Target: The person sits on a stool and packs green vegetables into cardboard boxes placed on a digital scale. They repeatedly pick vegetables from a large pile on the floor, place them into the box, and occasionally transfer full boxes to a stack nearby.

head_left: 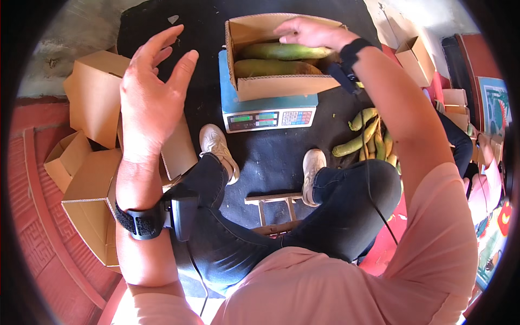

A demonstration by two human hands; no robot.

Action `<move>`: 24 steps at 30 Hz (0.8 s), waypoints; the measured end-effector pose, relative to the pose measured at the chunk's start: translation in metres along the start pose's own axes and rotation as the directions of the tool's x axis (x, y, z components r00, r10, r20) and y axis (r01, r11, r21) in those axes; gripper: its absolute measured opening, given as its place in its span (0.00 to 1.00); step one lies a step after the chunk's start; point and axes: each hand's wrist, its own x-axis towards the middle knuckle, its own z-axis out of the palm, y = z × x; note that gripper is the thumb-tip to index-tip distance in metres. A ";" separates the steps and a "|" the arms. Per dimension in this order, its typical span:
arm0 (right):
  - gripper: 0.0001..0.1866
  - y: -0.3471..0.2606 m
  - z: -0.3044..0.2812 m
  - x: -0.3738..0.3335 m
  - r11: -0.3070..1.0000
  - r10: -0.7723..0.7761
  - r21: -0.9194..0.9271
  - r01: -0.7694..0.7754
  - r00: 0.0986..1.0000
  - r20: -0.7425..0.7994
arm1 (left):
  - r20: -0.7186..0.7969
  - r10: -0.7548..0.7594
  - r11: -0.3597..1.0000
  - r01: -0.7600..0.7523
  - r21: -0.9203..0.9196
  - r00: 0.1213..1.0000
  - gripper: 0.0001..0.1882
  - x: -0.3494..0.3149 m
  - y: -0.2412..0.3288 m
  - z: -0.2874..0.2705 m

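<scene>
A black mat (265,162) spreads over the floor beneath and around the scale. Cardboard boxes (95,92), several with open tops, are heaped to the left of the scale. An open carton (284,86) sits on top of the scale (268,110), which is blue with a pale keypad front. A heap of green vegetables (357,143) lies to the right of the scale, on the mat. Two large green gourds (279,67) rest side by side inside the carton on the scale. Pale shoes (216,146) stand on the near side of the scale, one toward its left, one toward its right. Of the hands, the left hand (154,92) is raised in the air left of the scale, fingers loosely spread, thumb wide, holding nothing. The right hand (310,33) is over the carton on the scale, fingers slightly bent and gripping nothing; whether it touches a gourd cannot be told.
</scene>
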 end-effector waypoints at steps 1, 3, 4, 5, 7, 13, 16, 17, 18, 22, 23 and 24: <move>0.21 0.000 -0.009 -0.009 0.997 -0.024 0.073 0.025 1.000 -0.010 | 0.001 0.006 1.000 -0.006 -0.001 1.000 0.23 0.003 -0.001 -0.001; 0.18 0.024 -0.014 -0.037 0.943 -0.159 0.280 0.183 0.982 -0.107 | 0.012 0.005 1.000 -0.005 0.007 1.000 0.22 -0.004 0.002 0.005; 0.19 -0.038 -0.038 -0.067 0.962 0.000 0.273 0.008 1.000 -0.028 | 0.005 -0.011 0.999 0.011 0.043 1.000 0.22 -0.008 -0.003 -0.002; 0.19 -0.043 -0.048 -0.092 0.921 0.123 0.377 -0.099 0.992 -0.041 | 0.008 0.011 0.999 -0.011 0.036 1.000 0.22 -0.006 -0.001 0.002; 0.19 -0.016 -0.057 -0.118 0.931 -0.042 0.352 0.094 0.987 -0.153 | 0.003 0.037 0.999 -0.038 0.036 0.999 0.22 -0.002 0.003 0.006; 0.19 0.009 -0.060 -0.169 0.936 0.020 0.349 0.051 0.981 -0.195 | 0.033 0.012 0.999 -0.014 0.049 0.999 0.21 0.002 0.022 0.010; 0.18 0.002 -0.056 -0.183 0.936 0.112 0.351 -0.033 0.972 -0.206 | 0.028 0.032 0.998 -0.033 0.044 0.999 0.21 0.004 0.019 0.013; 0.18 0.002 -0.055 -0.184 0.942 0.109 0.335 -0.034 0.972 -0.207 | 0.025 0.044 0.998 -0.045 0.043 0.999 0.21 0.004 0.018 0.013; 0.18 0.003 -0.054 -0.185 0.947 0.108 0.320 -0.038 0.972 -0.207 | 0.026 0.046 0.998 -0.047 0.043 0.999 0.21 0.005 0.017 0.014; 0.18 -0.003 -0.049 -0.182 0.930 0.101 0.367 -0.018 0.972 -0.210 | 0.023 0.039 0.998 -0.040 0.048 0.999 0.21 0.005 0.017 0.015; 0.18 -0.004 -0.048 -0.179 0.930 0.109 0.365 -0.031 0.974 -0.196 | 0.021 0.033 0.998 -0.035 0.051 0.999 0.21 0.004 0.017 0.015; 0.17 -0.003 -0.046 -0.178 0.930 0.122 0.365 -0.049 0.976 -0.180 | 0.023 0.046 0.998 -0.047 0.033 0.999 0.21 0.004 0.015 0.016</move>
